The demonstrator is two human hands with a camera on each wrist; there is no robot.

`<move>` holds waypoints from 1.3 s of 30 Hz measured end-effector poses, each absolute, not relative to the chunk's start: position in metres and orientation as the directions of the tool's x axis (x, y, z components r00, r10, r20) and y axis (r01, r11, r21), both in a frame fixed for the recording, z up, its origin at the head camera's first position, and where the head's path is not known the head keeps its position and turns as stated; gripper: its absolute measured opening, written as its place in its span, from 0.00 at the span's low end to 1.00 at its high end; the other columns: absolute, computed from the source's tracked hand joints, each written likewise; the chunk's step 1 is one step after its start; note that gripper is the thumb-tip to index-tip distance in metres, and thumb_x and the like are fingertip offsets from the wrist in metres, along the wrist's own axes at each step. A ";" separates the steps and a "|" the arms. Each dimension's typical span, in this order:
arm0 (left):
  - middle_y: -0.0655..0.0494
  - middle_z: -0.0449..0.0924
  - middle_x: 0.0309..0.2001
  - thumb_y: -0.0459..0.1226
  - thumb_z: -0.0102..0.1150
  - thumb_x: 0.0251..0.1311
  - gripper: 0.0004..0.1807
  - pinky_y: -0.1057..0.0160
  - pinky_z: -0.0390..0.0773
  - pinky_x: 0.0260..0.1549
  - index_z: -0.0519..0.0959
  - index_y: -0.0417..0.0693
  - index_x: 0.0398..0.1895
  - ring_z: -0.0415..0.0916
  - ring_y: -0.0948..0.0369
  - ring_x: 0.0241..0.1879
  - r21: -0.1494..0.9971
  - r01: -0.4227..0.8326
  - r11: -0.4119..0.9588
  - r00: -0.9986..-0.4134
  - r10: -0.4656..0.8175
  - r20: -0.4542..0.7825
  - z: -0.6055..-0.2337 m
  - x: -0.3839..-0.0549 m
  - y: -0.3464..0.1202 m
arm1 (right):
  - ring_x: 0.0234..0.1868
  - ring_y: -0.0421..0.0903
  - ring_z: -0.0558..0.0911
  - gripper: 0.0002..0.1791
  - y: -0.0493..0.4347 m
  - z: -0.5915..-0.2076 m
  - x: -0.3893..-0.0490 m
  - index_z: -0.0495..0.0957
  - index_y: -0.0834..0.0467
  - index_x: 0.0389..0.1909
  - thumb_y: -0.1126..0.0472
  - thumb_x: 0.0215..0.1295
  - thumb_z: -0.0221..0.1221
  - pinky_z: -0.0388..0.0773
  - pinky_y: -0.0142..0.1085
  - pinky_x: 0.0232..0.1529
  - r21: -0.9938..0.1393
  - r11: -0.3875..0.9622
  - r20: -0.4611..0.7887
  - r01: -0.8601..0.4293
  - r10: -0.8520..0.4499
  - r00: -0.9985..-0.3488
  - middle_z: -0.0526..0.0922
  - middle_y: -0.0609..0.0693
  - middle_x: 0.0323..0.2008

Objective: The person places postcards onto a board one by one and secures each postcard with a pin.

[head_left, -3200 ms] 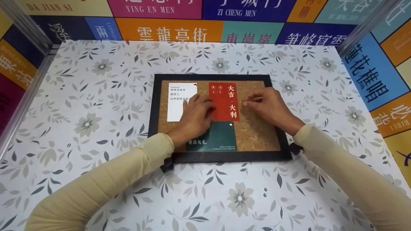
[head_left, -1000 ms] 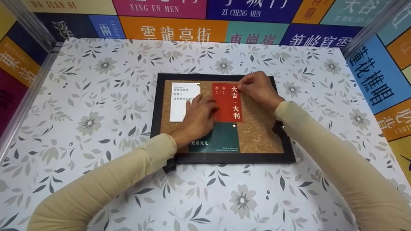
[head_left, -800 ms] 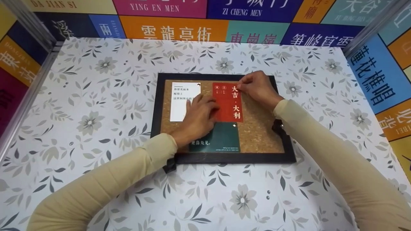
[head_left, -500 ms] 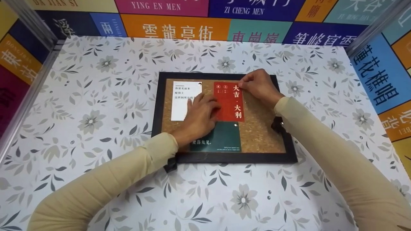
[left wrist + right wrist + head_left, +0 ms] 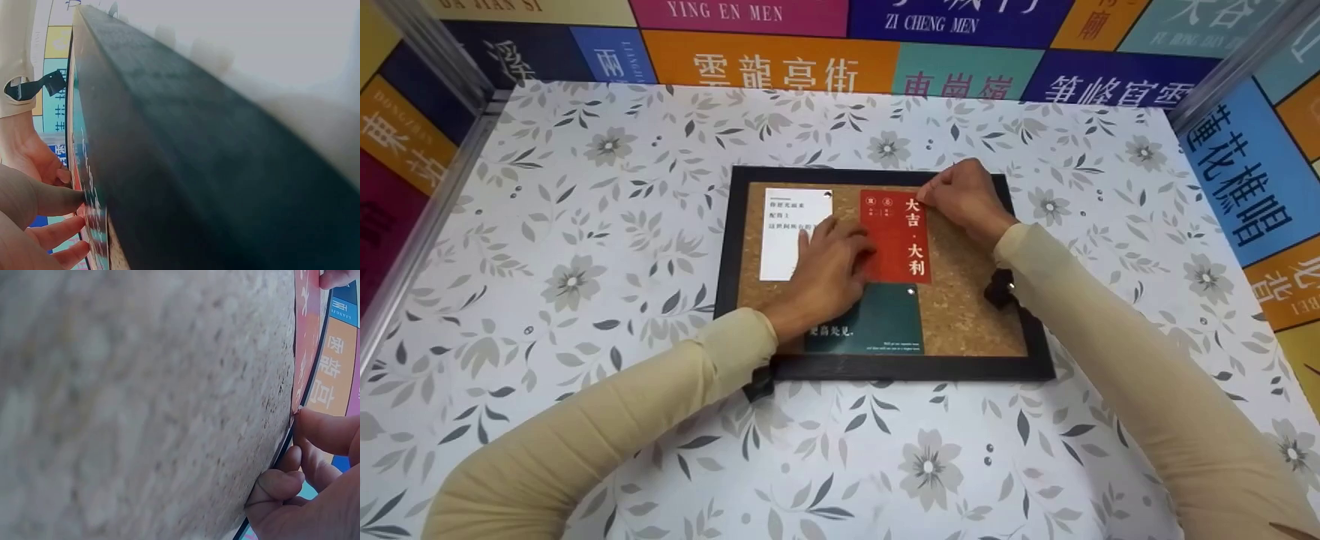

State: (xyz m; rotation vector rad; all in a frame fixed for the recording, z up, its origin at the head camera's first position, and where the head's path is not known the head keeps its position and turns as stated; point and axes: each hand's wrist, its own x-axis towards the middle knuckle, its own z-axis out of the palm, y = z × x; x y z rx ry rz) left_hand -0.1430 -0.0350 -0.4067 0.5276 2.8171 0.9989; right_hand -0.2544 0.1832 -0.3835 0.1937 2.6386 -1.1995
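A black-framed cork board (image 5: 971,322) lies on the table, bearing a red card (image 5: 889,236), a white card (image 5: 778,251) and a dark green card (image 5: 885,319). My left hand (image 5: 825,274) rests over the cards, fingertips on the red one's left side. At the red card's upper right corner, my right hand (image 5: 966,196) pinches what looks like a tiny thumbtack (image 5: 299,409), mostly hidden by thumb and finger. Shiny tacks sit at the upper right corners of the white and green cards.
The table (image 5: 585,210) has a grey floral cover. Colourful panels with Chinese lettering (image 5: 772,71) stand behind it and at both sides. A dark wrist strap (image 5: 1001,289) shows below the right hand, another (image 5: 757,384) by the frame's lower left corner.
From beside the red card's right edge, my right hand has moved up and left to its upper right corner, then stayed there. The left hand keeps its place; the head view shifts slightly.
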 end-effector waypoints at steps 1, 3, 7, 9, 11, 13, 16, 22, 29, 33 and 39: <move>0.46 0.73 0.76 0.31 0.70 0.70 0.22 0.25 0.44 0.80 0.85 0.43 0.67 0.53 0.39 0.84 0.627 0.285 0.725 -0.934 0.356 0.014 -0.407 -0.143 -0.035 | 0.48 0.46 0.80 0.11 0.183 -0.383 -0.255 0.91 0.67 0.44 0.63 0.76 0.65 0.78 0.34 0.44 -0.719 0.657 -0.275 0.226 0.030 -0.961 0.90 0.59 0.50; 0.46 0.73 0.76 0.31 0.70 0.69 0.23 0.26 0.43 0.80 0.85 0.43 0.67 0.53 0.39 0.84 0.627 0.281 0.727 -0.935 0.353 0.009 -0.406 -0.143 -0.035 | 0.48 0.46 0.80 0.10 0.183 -0.383 -0.256 0.91 0.67 0.43 0.63 0.76 0.65 0.78 0.34 0.44 -0.711 0.660 -0.293 0.244 0.039 -0.955 0.90 0.59 0.51; 0.47 0.73 0.76 0.31 0.70 0.69 0.24 0.26 0.43 0.80 0.85 0.43 0.68 0.53 0.40 0.84 0.627 0.277 0.728 -0.935 0.353 0.003 -0.405 -0.142 -0.035 | 0.48 0.47 0.80 0.10 0.183 -0.383 -0.258 0.90 0.65 0.42 0.62 0.76 0.65 0.78 0.35 0.44 -0.696 0.660 -0.331 0.283 0.055 -0.942 0.89 0.58 0.52; 0.47 0.73 0.76 0.31 0.70 0.70 0.23 0.26 0.44 0.80 0.85 0.43 0.68 0.53 0.40 0.84 0.627 0.278 0.728 -0.936 0.353 0.005 -0.405 -0.142 -0.036 | 0.48 0.47 0.81 0.10 0.182 -0.383 -0.258 0.90 0.65 0.41 0.62 0.75 0.64 0.78 0.35 0.44 -0.695 0.659 -0.334 0.289 0.060 -0.941 0.90 0.58 0.51; 0.47 0.74 0.75 0.31 0.70 0.70 0.23 0.26 0.44 0.80 0.85 0.43 0.67 0.54 0.40 0.84 0.625 0.281 0.728 -0.936 0.352 0.011 -0.405 -0.142 -0.037 | 0.47 0.47 0.81 0.10 0.181 -0.383 -0.259 0.90 0.64 0.40 0.62 0.75 0.64 0.78 0.36 0.44 -0.698 0.658 -0.325 0.281 0.057 -0.944 0.90 0.58 0.50; 0.46 0.74 0.75 0.31 0.70 0.70 0.22 0.26 0.45 0.80 0.86 0.43 0.67 0.54 0.39 0.83 0.622 0.283 0.730 -0.937 0.349 0.017 -0.405 -0.141 -0.038 | 0.47 0.47 0.82 0.09 0.180 -0.384 -0.259 0.90 0.64 0.40 0.63 0.74 0.64 0.79 0.35 0.44 -0.703 0.661 -0.308 0.263 0.052 -0.950 0.91 0.57 0.49; 0.46 0.75 0.74 0.31 0.70 0.70 0.22 0.26 0.45 0.80 0.86 0.43 0.66 0.55 0.40 0.83 0.620 0.286 0.730 -0.937 0.348 0.023 -0.405 -0.140 -0.039 | 0.47 0.46 0.81 0.08 0.179 -0.388 -0.259 0.89 0.65 0.40 0.66 0.72 0.64 0.79 0.35 0.47 -0.709 0.670 -0.261 0.220 0.040 -0.964 0.90 0.57 0.47; 0.47 0.74 0.75 0.32 0.70 0.71 0.22 0.27 0.46 0.80 0.85 0.43 0.67 0.55 0.41 0.83 0.621 0.283 0.731 -0.936 0.352 0.012 -0.406 -0.141 -0.037 | 0.48 0.48 0.82 0.07 0.180 -0.392 -0.256 0.88 0.67 0.40 0.67 0.73 0.63 0.80 0.40 0.53 -0.682 0.723 -0.169 0.110 -0.009 -0.986 0.89 0.59 0.46; 0.49 0.72 0.76 0.35 0.70 0.72 0.24 0.22 0.45 0.78 0.84 0.45 0.70 0.56 0.42 0.81 0.577 0.288 0.764 -0.930 0.368 -0.023 -0.408 -0.145 -0.035 | 0.47 0.51 0.82 0.09 0.184 -0.394 -0.251 0.86 0.66 0.42 0.66 0.76 0.58 0.79 0.39 0.47 -0.629 0.778 -0.117 -0.001 -0.096 -0.988 0.87 0.59 0.47; 0.50 0.72 0.76 0.37 0.70 0.73 0.24 0.19 0.44 0.76 0.83 0.46 0.71 0.56 0.42 0.82 0.542 0.297 0.786 -0.926 0.375 -0.036 -0.405 -0.144 -0.034 | 0.46 0.53 0.81 0.10 0.183 -0.395 -0.248 0.83 0.64 0.44 0.61 0.80 0.57 0.79 0.43 0.46 -0.545 0.836 -0.099 -0.070 -0.147 -0.984 0.83 0.59 0.46; 0.49 0.73 0.74 0.35 0.70 0.72 0.23 0.17 0.47 0.75 0.84 0.46 0.69 0.61 0.43 0.79 0.521 0.312 0.794 -0.925 0.379 -0.024 -0.401 -0.143 -0.035 | 0.49 0.56 0.80 0.13 0.186 -0.399 -0.244 0.86 0.66 0.52 0.61 0.82 0.58 0.81 0.51 0.54 -0.412 0.885 -0.049 -0.217 -0.259 -0.965 0.82 0.61 0.49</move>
